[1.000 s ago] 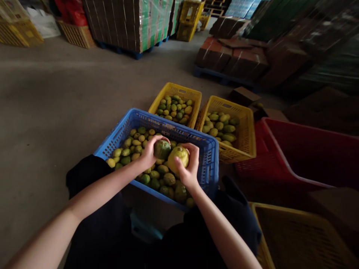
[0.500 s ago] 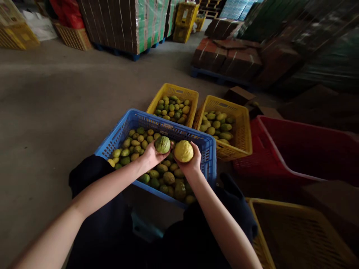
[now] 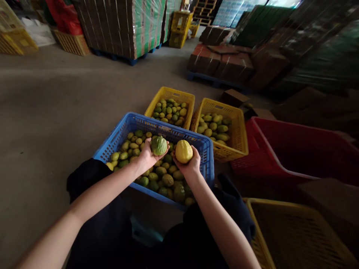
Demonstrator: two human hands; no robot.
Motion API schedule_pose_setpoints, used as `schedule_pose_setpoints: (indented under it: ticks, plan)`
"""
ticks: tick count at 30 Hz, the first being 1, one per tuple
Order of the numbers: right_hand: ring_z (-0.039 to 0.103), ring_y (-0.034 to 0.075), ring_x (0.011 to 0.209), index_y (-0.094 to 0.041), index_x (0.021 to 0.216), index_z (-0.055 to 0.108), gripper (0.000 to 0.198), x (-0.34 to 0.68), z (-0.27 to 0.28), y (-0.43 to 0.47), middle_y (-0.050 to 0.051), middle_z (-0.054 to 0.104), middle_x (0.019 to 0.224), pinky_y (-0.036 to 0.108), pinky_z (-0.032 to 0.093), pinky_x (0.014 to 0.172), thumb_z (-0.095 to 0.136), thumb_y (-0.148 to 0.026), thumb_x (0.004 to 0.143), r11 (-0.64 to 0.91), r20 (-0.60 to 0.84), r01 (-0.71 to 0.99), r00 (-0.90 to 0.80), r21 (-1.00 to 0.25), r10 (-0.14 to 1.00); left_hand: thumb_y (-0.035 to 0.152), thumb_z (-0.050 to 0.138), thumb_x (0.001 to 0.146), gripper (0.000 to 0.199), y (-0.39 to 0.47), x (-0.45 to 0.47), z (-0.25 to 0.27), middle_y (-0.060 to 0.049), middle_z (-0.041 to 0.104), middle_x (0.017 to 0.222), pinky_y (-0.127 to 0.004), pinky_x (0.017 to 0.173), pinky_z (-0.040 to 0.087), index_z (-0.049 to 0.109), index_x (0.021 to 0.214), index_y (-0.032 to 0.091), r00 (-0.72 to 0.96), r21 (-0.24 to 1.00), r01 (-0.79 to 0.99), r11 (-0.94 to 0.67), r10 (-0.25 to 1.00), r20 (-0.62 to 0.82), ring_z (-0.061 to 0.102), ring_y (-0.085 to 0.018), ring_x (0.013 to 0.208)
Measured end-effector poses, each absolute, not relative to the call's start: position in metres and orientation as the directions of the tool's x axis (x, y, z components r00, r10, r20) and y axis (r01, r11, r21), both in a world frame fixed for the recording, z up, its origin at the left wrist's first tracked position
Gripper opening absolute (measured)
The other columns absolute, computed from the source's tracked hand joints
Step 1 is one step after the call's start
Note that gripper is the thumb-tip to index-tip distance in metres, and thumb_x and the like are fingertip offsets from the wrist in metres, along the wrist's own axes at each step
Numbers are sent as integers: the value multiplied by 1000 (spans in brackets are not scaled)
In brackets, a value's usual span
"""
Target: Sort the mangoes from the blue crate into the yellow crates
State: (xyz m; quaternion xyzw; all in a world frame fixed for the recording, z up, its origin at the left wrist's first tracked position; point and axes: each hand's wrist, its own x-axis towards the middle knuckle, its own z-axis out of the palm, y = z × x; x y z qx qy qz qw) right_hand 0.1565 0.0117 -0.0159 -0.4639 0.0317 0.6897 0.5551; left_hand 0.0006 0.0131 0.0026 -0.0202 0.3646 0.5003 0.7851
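Observation:
My left hand (image 3: 146, 156) cradles a bumpy green citrus fruit (image 3: 159, 146) from beneath, fingers curled around its underside. Beside it, my right hand (image 3: 193, 163) grips a larger yellow citrus fruit (image 3: 184, 151) in its palm and fingers. The two fruits are side by side, a small gap apart, above a blue plastic crate (image 3: 208, 161). Inside this crate lie many green and yellow citrus fruits (image 3: 167, 180), partly hidden by my hands and forearms. The crate stands close in front of my knees.
Behind the blue crate are two yellow crates (image 3: 183, 93) (image 3: 238, 140) with similar fruit. To the right stand a red bin (image 3: 266, 149) and another yellow crate (image 3: 259, 224). Wrapped pallet stacks (image 3: 112, 26) and cartons (image 3: 232, 67) are farther back on the concrete floor (image 3: 56, 93).
Both fruits have been turned in my hands and now show different sides. My left hand has shifted slightly left. The view has tilted up a little.

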Motion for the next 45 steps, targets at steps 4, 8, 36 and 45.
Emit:
schedule_pose_setpoints:
  ticks: [4,8,36,45]
  plan:
    - [68,19,62,-22,87,64,23,155,-12,10,0,72,69,30,56,53,53,-43,82,-361,-662,-808,48,-466,748,32,41,85,29,15,0,2,-3,66,66,-32,69,55,63,77,16,230,294,-826,481,764,-602,65,-16,66]
    - [67,18,61,-21,82,65,28,153,-8,9,1,71,69,26,52,46,49,-44,83,-362,-564,-829,-70,-426,823,29,40,83,31,16,-1,9,-5,64,60,-30,65,55,63,69,13,295,305,-792,529,768,-568,62,-15,58]
    - [65,17,53,-13,99,63,57,145,-17,6,9,72,71,27,56,47,36,-61,87,-493,-386,-731,-332,-471,861,40,35,93,42,21,-8,12,-9,65,68,-16,42,49,62,106,10,296,145,-840,523,666,-685,62,-13,56]
    - [63,15,66,-26,101,58,42,147,-15,10,-3,67,81,25,54,55,76,-34,64,-254,-233,-603,-114,-756,966,34,71,74,28,21,-6,23,-3,66,87,-18,57,52,60,94,18,101,674,-689,267,956,-275,63,-12,72]
